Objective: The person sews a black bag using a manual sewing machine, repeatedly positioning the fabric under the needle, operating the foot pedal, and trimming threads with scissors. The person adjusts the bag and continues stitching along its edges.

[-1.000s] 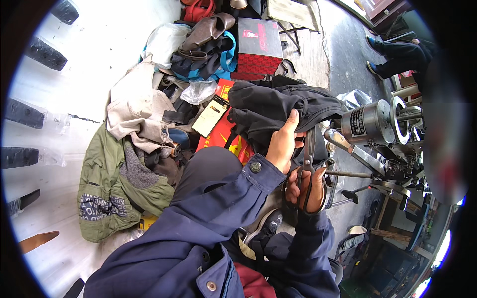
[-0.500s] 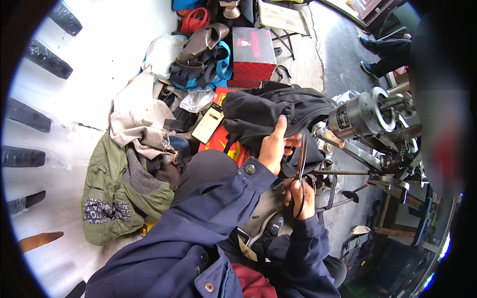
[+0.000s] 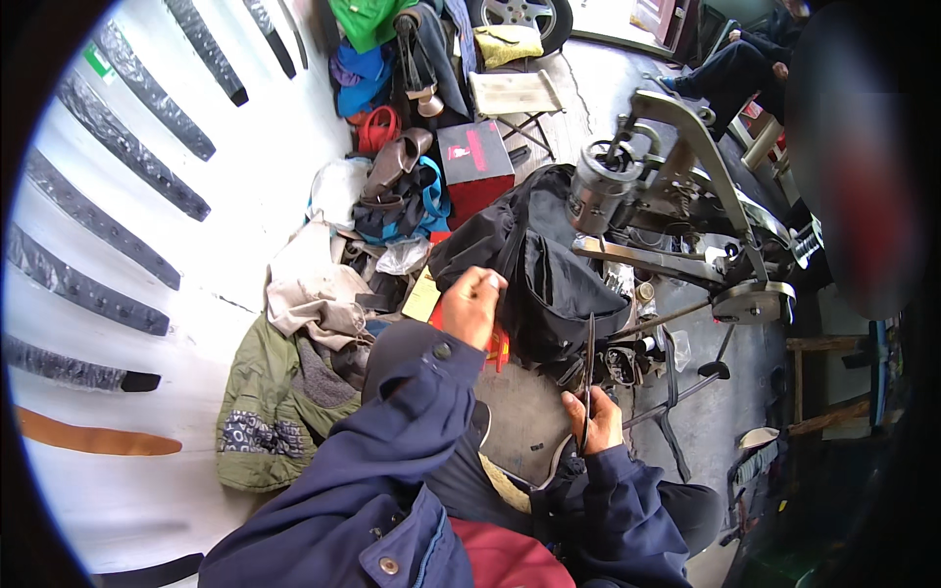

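Note:
My right hand (image 3: 600, 423) grips a pair of dark metal scissors (image 3: 589, 377), blades pointing up and away from me. My left hand (image 3: 470, 312) is closed in a pinch; what sits between its fingertips, if anything, is too small to make out. Just beyond that hand lies a black cloth bag (image 3: 559, 289), slack and creased, spread over my lap side and up to the machine. The scissor tips reach the near edge of the bag in the picture; whether they touch it I cannot tell.
A metal hand-cranked sewing machine (image 3: 606, 186) stands right of the bag. Beyond are a black-and-red box (image 3: 472, 157) and a folding stool (image 3: 515, 93). Clothes, including a green jacket (image 3: 263, 412), are heaped at left. Belt-like strips (image 3: 108, 265) hang on the white wall. Another person sits far right.
My left hand has drawn back from the bag, its fingers now pinched together. The scissors stay in my right hand, now lower and apart from the left. The view has shifted, showing more beyond.

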Demonstrator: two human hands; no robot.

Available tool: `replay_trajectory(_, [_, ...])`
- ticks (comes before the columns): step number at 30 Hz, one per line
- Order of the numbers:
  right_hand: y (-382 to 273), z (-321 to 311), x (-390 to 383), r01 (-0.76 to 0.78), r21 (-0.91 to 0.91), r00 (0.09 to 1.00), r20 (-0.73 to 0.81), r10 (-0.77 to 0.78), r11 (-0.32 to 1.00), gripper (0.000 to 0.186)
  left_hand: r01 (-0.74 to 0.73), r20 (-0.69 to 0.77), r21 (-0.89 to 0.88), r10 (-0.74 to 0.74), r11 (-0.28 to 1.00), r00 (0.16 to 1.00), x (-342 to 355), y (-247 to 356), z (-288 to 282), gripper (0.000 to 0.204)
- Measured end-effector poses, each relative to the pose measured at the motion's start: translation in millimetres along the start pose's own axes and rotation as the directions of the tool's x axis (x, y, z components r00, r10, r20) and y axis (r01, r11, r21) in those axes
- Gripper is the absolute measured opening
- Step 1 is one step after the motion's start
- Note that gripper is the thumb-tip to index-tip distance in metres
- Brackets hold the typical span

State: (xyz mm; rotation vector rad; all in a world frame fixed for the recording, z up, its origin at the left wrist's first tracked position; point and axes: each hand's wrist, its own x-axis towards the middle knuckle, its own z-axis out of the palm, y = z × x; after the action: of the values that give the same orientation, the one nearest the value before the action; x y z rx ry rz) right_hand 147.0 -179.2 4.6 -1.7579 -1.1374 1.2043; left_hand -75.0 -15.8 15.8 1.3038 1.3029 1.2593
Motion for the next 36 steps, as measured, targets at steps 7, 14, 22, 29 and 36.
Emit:
replay_trajectory(7, [-10.5, 3.3, -20.2, -0.003, 0.013, 1.000, 0.004, 0.003, 1.000, 0.035, 0.015, 0.226, 0.199, -0.061, 0.980, 0.972, 98.5, -10.6, -10.1, 0.022])
replay_trajectory(14, [-3.1, 5.1, -25.6, -0.038, 0.088, 0.999, 0.037, 0.035, 0.995, 0.034, -0.060, 0.142, 0.809, -0.096, 0.584, 0.985, 121.2, -45.5, 29.9, 0.062])
replay_trajectory(22, [4.7, 2.5, -20.7, -0.027, 0.163, 0.999, -0.014, 0.030, 0.986, 0.034, 0.296, 0.319, 0.252, -0.368, 0.921, 0.873, 123.2, -80.7, 6.7, 0.016])
replay_trajectory(29, [8.6, 12.7, -19.5, 0.122, 0.408, 0.991, -0.094, -0.091, 0.905, 0.026, 0.139, 0.535, 0.162, -0.205, 0.977, 0.819, -32.1, -27.0, -16.0, 0.019])
replay_trajectory(36, [13.9, 41.6, 0.1, 0.031, 0.652, 0.998, -0.062, 0.012, 0.758, 0.036, 0.366, 0.631, 0.184, -0.395, 0.912, 0.668, -137.2, -23.5, -29.9, 0.028])
